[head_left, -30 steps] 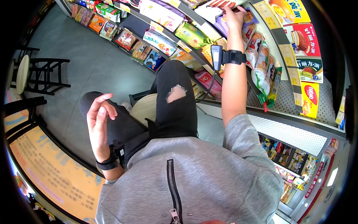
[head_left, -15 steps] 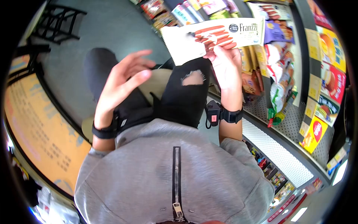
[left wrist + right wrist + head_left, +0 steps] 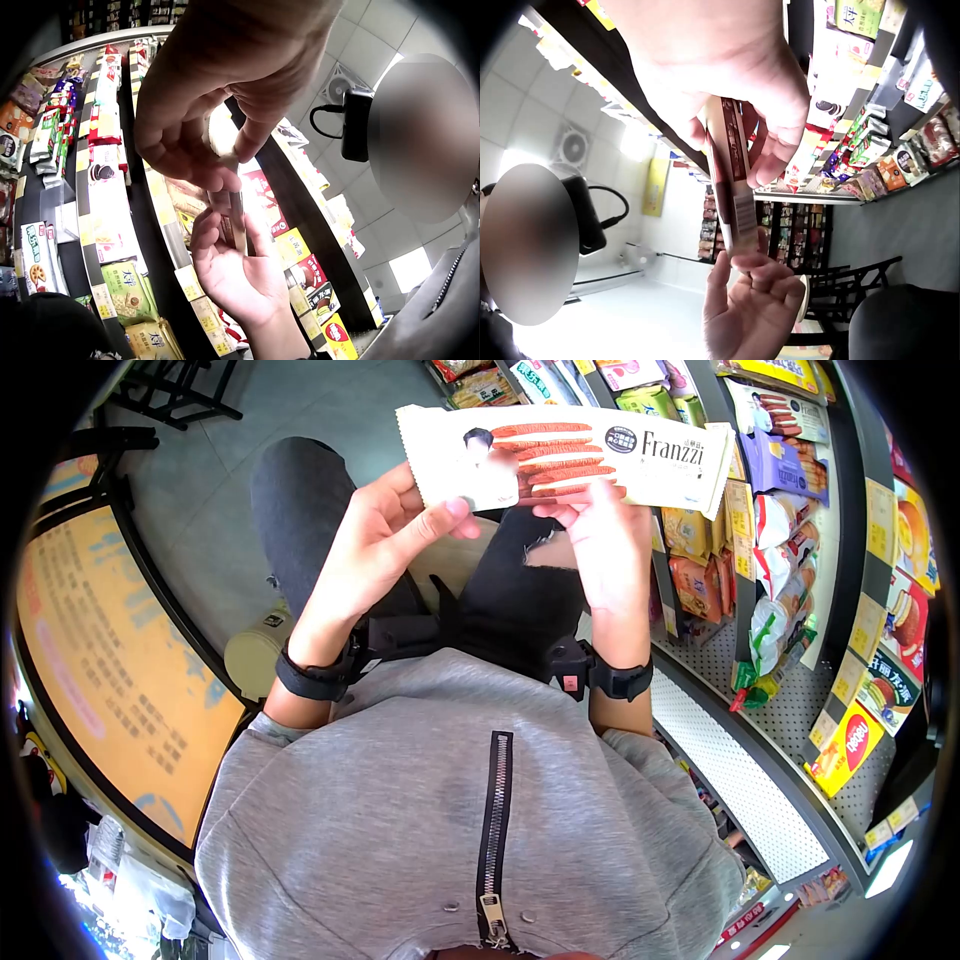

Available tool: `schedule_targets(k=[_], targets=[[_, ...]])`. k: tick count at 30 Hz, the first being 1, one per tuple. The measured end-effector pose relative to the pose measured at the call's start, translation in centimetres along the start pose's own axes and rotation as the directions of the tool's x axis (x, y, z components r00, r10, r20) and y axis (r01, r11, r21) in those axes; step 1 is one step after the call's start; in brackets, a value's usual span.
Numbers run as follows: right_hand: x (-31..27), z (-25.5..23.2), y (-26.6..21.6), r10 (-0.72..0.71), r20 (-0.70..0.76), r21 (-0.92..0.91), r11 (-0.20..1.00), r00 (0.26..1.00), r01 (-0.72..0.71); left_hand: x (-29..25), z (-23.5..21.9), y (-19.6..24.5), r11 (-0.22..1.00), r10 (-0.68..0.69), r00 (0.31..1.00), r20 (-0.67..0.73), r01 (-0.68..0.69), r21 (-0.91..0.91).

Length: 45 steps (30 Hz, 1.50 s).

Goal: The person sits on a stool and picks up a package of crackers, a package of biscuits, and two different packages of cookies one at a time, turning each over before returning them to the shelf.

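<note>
A long white Franzzi packet point(image 3: 565, 458) with pictured brown sticks is held level over the knees. My left hand point(image 3: 375, 545) pinches its left end, thumb on the front and fingers behind. My right hand point(image 3: 610, 555) grips the lower edge right of the middle. Edge-on, the packet point(image 3: 237, 217) shows between my left hand point(image 3: 225, 90) above and my right hand point(image 3: 244, 289) below in the left wrist view. In the right wrist view, the packet's barcode side point(image 3: 739, 172) runs from my right hand point(image 3: 720, 67) to my left hand's fingertips point(image 3: 750, 264).
Shelves of snacks stand at the right, with a purple packet point(image 3: 785, 463) and bread bags point(image 3: 780, 590) nearest. A yellow box point(image 3: 848, 748) sits lower right. An orange table point(image 3: 110, 680) curves along the left, a round stool point(image 3: 258, 655) beside it, and black chair legs point(image 3: 180, 390) farther off.
The right hand has brought the white packet from the shelf to in front of the body. The left hand has moved right and taken hold of the packet's left end.
</note>
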State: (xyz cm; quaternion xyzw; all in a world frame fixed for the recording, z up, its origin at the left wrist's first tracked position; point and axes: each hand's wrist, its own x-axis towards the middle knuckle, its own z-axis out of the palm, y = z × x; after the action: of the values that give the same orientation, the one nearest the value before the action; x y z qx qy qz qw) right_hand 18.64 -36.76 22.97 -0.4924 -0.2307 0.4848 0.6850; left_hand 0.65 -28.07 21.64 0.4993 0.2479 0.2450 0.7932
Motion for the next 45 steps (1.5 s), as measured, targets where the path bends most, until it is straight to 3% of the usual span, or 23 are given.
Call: schedule_targets(k=[4,15,45], targets=[[0.8,-1.0,-0.5,-0.055,-0.123,0.198,0.977,0.991,0.078,-0.1,-0.8,0.2,0.998,0.023,1.000,-0.003,-0.023,0.060],[1.4,-1.8,-0.8,-0.098,-0.219,0.133,0.983,0.971,0.129,-0.2,-1.8,0.4,0.994,0.051,0.999,-0.012,-0.049,0.093],[1.2,-2.2,-0.6,-0.083,-0.232,0.108,0.988,0.969,0.110,-0.4,-1.2,0.7,0.990,0.037,0.999,-0.031,-0.032,0.134]])
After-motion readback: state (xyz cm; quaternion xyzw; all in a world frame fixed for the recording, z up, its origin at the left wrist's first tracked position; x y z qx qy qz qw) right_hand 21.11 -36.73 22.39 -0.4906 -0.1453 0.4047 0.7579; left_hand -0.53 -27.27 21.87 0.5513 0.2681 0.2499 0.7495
